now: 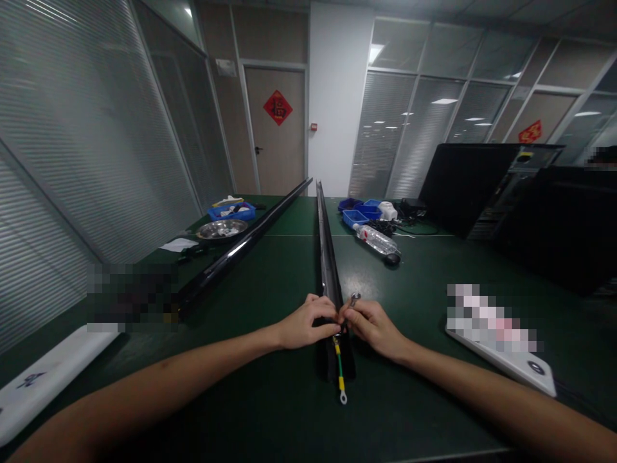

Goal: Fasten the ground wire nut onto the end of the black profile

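Note:
A long black rail (328, 257) with a channel-like profile runs away from me across the green table. My left hand (311, 323) is closed over its near part from the left, thumb and fingers curled at the edge. My right hand (372, 326) pinches a small silver wrench (355, 298) by the rail's right side, the wrench's head sticking up above the fingers. Just in front of the hands, a short green wire (340, 366) with yellow sleeves and a ring terminal (343, 398) hangs out along the rail's near end. My fingertips hide the spot where the wire is attached.
A second black rail (241, 247) lies slantwise on the left. Beyond it are a metal bowl (222, 229) and a blue tray (232, 212). At right lie a plastic bottle (377, 240), blue bins (355, 218), a white device (501, 360) and black computer cases (467, 186).

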Motion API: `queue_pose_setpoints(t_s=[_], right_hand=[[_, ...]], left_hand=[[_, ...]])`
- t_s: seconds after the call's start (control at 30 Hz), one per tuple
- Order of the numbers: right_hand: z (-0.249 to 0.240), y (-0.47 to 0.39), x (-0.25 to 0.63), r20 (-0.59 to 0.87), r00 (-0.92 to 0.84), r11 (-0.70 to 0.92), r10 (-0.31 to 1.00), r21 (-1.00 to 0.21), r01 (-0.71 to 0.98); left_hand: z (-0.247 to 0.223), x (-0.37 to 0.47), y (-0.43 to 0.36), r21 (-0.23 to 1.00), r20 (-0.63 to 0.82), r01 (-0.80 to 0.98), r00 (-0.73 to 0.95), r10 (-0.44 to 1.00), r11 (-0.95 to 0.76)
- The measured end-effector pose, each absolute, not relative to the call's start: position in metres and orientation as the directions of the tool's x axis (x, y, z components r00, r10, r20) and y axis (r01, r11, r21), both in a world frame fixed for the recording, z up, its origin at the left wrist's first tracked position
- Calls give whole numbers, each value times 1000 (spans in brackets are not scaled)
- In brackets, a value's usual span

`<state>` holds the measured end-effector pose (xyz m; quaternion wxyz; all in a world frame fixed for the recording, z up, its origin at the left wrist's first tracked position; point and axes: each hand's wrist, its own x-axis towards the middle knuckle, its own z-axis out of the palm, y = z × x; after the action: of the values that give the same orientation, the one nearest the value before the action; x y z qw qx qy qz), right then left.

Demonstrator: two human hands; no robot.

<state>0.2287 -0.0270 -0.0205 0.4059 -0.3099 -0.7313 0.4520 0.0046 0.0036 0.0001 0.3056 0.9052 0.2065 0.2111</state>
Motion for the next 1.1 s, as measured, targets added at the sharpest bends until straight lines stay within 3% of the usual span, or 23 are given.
queue_pose_setpoints(t_s=[0.73, 1.1], right_hand=[[-22, -26, 229, 366, -451, 442, 814, -894, 74], [-10, -32, 226, 464, -446, 594, 765, -777, 211]], left_hand=[[8, 5, -1, 622, 230, 280, 827, 512, -731], [3, 4, 1, 601, 234, 287, 829, 507, -746]])
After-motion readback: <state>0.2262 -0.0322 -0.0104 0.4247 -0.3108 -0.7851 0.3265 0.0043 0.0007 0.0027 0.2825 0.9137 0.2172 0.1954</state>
